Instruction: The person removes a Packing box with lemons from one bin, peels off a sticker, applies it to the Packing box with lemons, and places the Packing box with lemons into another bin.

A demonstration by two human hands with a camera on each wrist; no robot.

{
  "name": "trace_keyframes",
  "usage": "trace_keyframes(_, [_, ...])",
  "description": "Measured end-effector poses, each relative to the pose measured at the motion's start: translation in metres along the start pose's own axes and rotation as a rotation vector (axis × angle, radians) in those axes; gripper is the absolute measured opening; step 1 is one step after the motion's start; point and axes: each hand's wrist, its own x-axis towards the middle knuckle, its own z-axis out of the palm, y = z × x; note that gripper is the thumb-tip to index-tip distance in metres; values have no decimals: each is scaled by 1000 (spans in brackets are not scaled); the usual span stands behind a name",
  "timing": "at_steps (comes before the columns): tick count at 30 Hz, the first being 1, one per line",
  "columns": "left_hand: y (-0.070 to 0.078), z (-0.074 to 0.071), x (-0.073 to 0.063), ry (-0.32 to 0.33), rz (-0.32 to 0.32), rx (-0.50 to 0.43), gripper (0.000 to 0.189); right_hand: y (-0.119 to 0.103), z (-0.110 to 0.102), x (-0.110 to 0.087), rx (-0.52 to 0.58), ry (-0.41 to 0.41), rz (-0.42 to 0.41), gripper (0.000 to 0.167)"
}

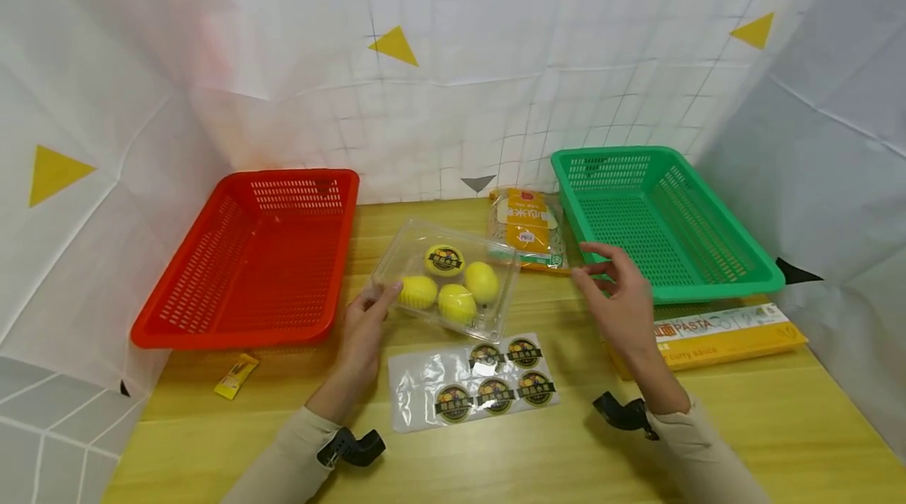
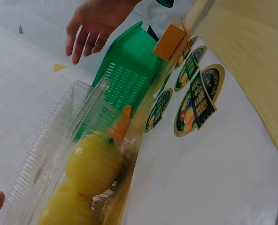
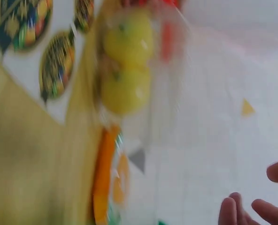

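Observation:
A clear plastic clamshell box (image 1: 495, 323) holds several yellow lemons (image 1: 457, 304); one round black-and-gold sticker (image 1: 446, 259) shows on its lid over the rear lemon. My left hand (image 1: 364, 327) holds the box's left side, thumb against the edge and the other fingers partly hidden. To the right of the box, my right hand (image 1: 619, 303) hangs above the table with loosely bent fingers and nothing in them. In front of the box lies a white sheet (image 1: 425, 390) with several similar stickers on its right part, its left part bare.
On the left stands a red basket (image 1: 241, 339), with a small yellow packet (image 1: 237, 376) before it. A green basket (image 1: 722, 296) is at the right, beside a bagged orange-labelled food pack (image 1: 527, 225). A yellow-and-white pasta box (image 1: 729, 339) lies in front of the green basket.

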Motion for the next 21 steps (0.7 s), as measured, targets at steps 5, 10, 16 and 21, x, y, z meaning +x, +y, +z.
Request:
trace_keyframes(5, [1,1,0,-3,13,-29,41,19,-39,1,42,239,-15,30])
trace_keyframes(10, [4,0,-1,-36,2,-138,55,38,-68,4,-50,444,14,26])
trace_keyframes(16, [10,-1,-2,-71,-36,-212,65,68,-101,7,-293,672,99,26])
trace_keyframes(21, [10,-2,-1,-86,-57,-225,65,90,-122,6,-322,814,321,32])
